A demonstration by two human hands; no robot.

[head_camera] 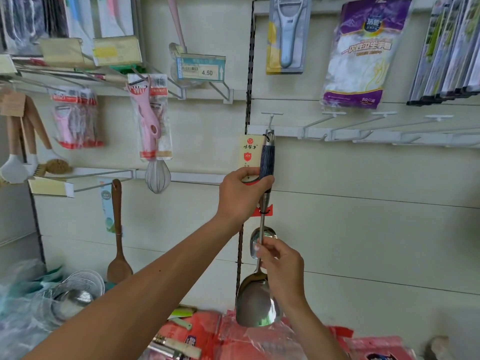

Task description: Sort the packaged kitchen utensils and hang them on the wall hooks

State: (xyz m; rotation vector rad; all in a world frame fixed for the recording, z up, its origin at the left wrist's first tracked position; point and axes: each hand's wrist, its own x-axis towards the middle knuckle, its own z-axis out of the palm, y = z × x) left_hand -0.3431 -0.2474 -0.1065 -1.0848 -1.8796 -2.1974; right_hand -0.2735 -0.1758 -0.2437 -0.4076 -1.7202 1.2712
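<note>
The left hand (pixel 244 193) is raised at the end of an outstretched bare forearm. Its fingers and thumb are curled round the lower end of the dark handle (pixel 267 157) of a steel spatula (pixel 255 302), pressing a cream card tag (pixel 248 152) against it. The right hand (pixel 281 268) sits lower, thumb and fingertips pinching the thin steel shaft just above the blade.

The spatula hangs upright against the wall. The eye in its steel end cap is at the white hook (pixel 271 120), though I cannot tell whether it is fully seated. The card tag bears a red shield reading "304" and Chinese characters too small to read with confidence. A red tag (pixel 265 211) is tied to the shaft below the left hand. The handle has a blue-black streaked grain, and the blade is broad, polished and mirror-bright. A smaller steel spoon bowl (pixel 261 239) shows behind the shaft.

To the right, a row of bare white hooks (pixel 376 126) juts from the rail. Above hang a pale blue peeler (pixel 287 35) on a card and a purple glove bag (pixel 363 53) marked "50". To the left are a price label (pixel 200 70) reading "4.50", a pink peeler (pixel 149 118) in clear wrap, a wire whisk (pixel 157 178) and a wooden spoon (pixel 118 229). Below, red plastic packages (pixel 207 333) lie on the counter beside steel mesh strainers (pixel 78 289).
</note>
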